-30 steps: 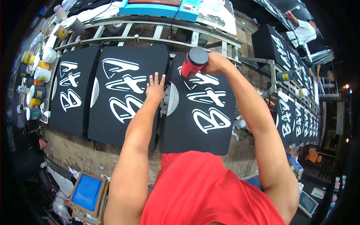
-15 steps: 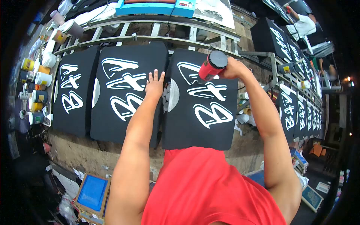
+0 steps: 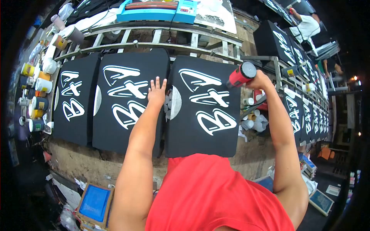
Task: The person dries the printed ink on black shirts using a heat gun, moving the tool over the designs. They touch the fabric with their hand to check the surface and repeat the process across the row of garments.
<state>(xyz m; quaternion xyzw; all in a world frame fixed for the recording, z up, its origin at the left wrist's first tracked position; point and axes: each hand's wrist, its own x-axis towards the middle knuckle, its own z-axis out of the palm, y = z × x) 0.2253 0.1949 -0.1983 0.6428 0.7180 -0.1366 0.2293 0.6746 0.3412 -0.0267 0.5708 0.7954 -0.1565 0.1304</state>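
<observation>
My right hand grips a red heat gun with a dark round cap, held above the upper right edge of a black printed panel. White outlined letters cover that panel. Flat with fingers spread, my left hand rests at the right edge of the neighbouring black panel and holds nothing. A third black panel with the same lettering lies at the left. Beside my left hand, a grey half-round patch shows on the first panel's left edge.
Paint tubs crowd the left side. A metal rack runs behind the panels, with a blue machine beyond. A blue screen frame lies lower left. Another person stands at upper right, near more printed panels.
My right hand has carried the red heat gun rightward, from over the lettering to the panel's right edge. My left hand has stayed nearly in place.
</observation>
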